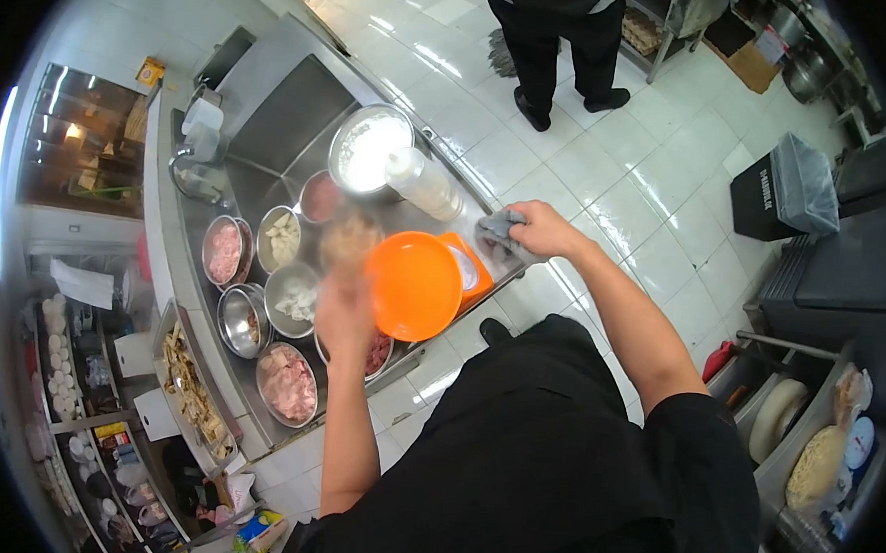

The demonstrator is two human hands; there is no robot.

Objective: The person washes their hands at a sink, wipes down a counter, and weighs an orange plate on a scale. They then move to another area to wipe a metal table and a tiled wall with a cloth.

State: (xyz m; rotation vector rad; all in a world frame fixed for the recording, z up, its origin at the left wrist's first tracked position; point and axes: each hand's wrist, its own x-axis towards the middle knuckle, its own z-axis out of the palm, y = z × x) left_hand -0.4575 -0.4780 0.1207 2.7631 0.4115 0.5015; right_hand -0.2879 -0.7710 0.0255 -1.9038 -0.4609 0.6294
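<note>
My right hand (544, 230) is closed on a grey cloth (497, 231) at the counter's edge. My left hand (345, 316) is smeared by motion over the metal bowls, and I cannot tell whether it holds anything. Just past its fingers is a blurred, tan-coloured bowlful (351, 240). To its right, an orange bowl (412, 287) sits on an orange scale (473, 270) with a round dial. Close by on its left stands a metal bowl of white pieces (294, 299). Behind the orange bowl are a tall translucent container (428, 186) and a large bowl of white contents (369, 151).
Bowls of raw meat (287, 384), pink meat (226, 250) and pale pieces (282, 236) crowd the steel counter (399, 359). Stacked metal bowls (244, 321) stand at left, beside a long tray (197, 389). Another person (555, 42) stands beyond the counter; a black bin (783, 189) is at right.
</note>
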